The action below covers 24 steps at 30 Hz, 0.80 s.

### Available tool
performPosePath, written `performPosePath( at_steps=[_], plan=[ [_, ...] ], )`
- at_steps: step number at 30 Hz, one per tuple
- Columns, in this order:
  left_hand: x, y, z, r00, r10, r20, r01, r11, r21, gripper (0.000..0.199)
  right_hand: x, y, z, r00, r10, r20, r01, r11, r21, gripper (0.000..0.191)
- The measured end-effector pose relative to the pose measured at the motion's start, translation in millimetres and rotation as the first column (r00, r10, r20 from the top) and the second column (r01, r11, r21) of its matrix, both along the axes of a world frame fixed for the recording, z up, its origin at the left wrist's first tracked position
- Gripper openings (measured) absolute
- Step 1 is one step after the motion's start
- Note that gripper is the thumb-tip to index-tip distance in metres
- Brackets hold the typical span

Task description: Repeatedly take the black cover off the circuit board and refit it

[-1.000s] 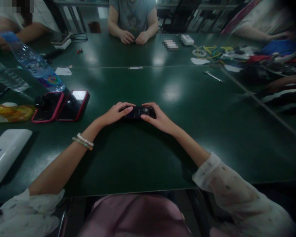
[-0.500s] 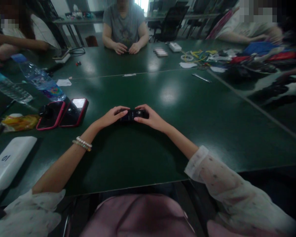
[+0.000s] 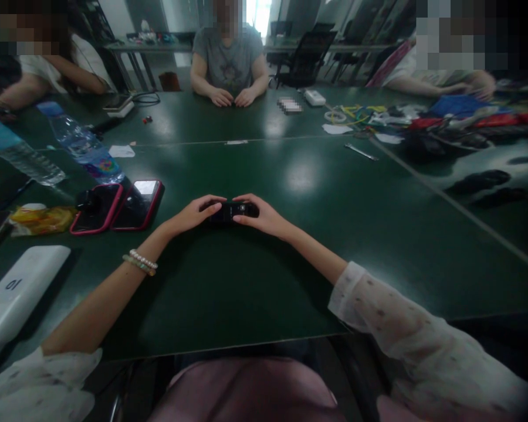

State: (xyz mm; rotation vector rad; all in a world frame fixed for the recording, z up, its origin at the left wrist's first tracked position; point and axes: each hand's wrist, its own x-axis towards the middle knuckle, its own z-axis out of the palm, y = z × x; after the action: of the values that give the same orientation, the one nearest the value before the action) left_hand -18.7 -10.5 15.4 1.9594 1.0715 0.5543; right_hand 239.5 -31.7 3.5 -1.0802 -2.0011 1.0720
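Observation:
A dark smartphone (image 3: 228, 212) lies sideways between my hands, its lit screen facing up with small light marks too small to read. My left hand (image 3: 194, 214) is closed on its left end, the thumb lying over the near face and the fingers along the far edge. My right hand (image 3: 264, 218) grips the other end in the same way, thumb across the screen. Both hands are low over the green table (image 3: 229, 281); I cannot tell whether the phone touches it. Two phones in red cases (image 3: 138, 205) lie left of my left hand.
At left are two water bottles (image 3: 85, 149), a yellow packet (image 3: 44, 220) and a white power bank (image 3: 24, 293). A wrench-like metal tool (image 3: 361, 152) lies at right, near tangled cables (image 3: 361, 114). A person in a grey shirt (image 3: 229, 64) sits opposite; others sit at both sides.
My view has tipped slightly, so the table things sit a little lower in the picture. Both hands keep hold of the smartphone, with little movement of their own.

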Motion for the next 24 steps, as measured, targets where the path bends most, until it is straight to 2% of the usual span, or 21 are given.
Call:
performPosePath(
  at_steps=[4,7,12,16,20,24],
  plan=[
    [-2.6,0.3,-4.8,0.999,-0.010,0.031,0.010,1.000,0.012,0.052,-2.3,1.0,-0.6,0.999,-0.011,-0.046,0.012,1.000,0.027,0.039],
    [-3.2,0.3,-4.6,0.998,-0.056,0.036,0.055,0.998,0.031,0.050,-1.9,-1.0,2.1,0.996,-0.019,-0.084,0.016,0.999,-0.029,0.039],
    [-7.0,0.4,-4.2,0.999,-0.049,0.011,0.049,0.998,0.046,0.052,-3.5,-0.9,2.1,0.990,-0.034,-0.140,0.026,0.998,-0.059,0.038],
    [-10.0,3.3,-7.4,0.998,-0.058,0.034,0.058,0.998,-0.001,0.055,-3.2,1.6,-0.2,0.983,-0.059,-0.175,0.046,0.996,-0.077,0.036],
    [-10.5,5.4,-7.3,0.995,-0.057,0.078,0.062,0.996,-0.059,0.058,-0.3,2.4,0.9,0.988,-0.061,-0.145,0.052,0.996,-0.068,0.037],
    [-10.3,4.1,-3.8,0.995,-0.061,0.076,0.066,0.996,-0.066,0.068,-0.1,1.0,0.6,0.997,-0.031,-0.069,0.031,1.000,-0.005,0.044]
  ],
)
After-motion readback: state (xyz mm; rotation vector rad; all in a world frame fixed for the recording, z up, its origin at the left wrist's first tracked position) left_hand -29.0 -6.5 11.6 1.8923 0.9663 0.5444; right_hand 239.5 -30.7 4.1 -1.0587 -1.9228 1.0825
